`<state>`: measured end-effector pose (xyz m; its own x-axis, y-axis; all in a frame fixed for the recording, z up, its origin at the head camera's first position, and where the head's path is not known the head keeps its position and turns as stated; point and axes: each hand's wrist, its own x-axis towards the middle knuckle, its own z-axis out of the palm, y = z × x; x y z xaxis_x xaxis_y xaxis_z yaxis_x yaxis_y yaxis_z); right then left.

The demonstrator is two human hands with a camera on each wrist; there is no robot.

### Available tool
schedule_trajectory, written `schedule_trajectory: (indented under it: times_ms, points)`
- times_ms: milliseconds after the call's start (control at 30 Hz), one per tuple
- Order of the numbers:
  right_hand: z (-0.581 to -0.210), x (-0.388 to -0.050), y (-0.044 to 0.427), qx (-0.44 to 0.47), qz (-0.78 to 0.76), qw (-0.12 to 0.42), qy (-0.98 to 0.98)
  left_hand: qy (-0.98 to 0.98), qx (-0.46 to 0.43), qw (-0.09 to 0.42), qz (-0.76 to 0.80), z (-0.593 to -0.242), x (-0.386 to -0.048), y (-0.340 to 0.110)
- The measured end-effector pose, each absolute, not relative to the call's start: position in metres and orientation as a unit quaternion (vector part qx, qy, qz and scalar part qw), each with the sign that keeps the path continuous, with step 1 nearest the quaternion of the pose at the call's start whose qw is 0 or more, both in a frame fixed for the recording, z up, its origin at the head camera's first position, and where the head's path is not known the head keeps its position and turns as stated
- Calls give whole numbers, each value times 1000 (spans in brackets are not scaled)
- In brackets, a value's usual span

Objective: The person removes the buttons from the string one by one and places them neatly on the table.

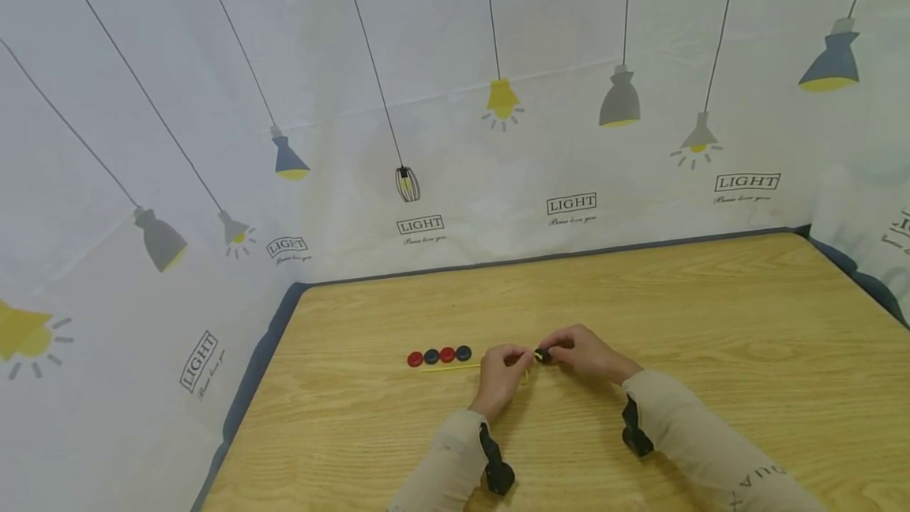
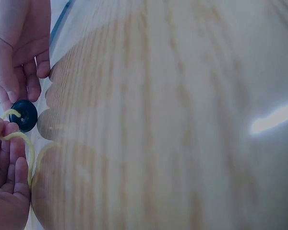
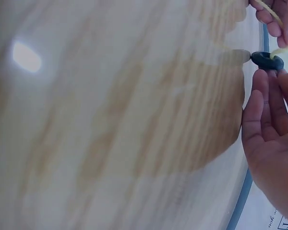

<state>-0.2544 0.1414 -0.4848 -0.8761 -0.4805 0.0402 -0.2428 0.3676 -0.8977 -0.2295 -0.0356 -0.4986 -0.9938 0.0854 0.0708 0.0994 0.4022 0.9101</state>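
Between my two hands is a dark round button [image 2: 29, 120] with small holes in its middle. My right hand [image 1: 584, 353] pinches it by the edge with thumb and fingertips. A yellow string [image 2: 30, 152] enters the face of the button at a hole, and my left hand [image 1: 501, 376] pinches the string close to it. How far the string passes through cannot be told. More of this string lies on the table to the left of my left hand in the head view, and some hangs below the fingers.
Several red and dark blue buttons [image 1: 447, 355] lie in a row just behind the string, left of my left hand. The wooden table [image 1: 341, 425] is glossy and reflects the hands. White curtains [image 1: 469, 14] printed with lamps stand along its back and sides.
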Motion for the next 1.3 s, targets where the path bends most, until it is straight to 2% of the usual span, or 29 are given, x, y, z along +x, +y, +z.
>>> schedule_trajectory:
  times_ms: [200,467,1300]
  points:
    - [-488,-255,144,-258,-531,97,801,-834,-56,3,-549,-498,-229,-36]
    - [-488,-255,140,-209,-516,117,822,-833,-57,1,-551,-498,-229,-36]
    - [-489,-257,143,-240,-528,110,807,-829,-64,-1,-555,-498,-229,-36]
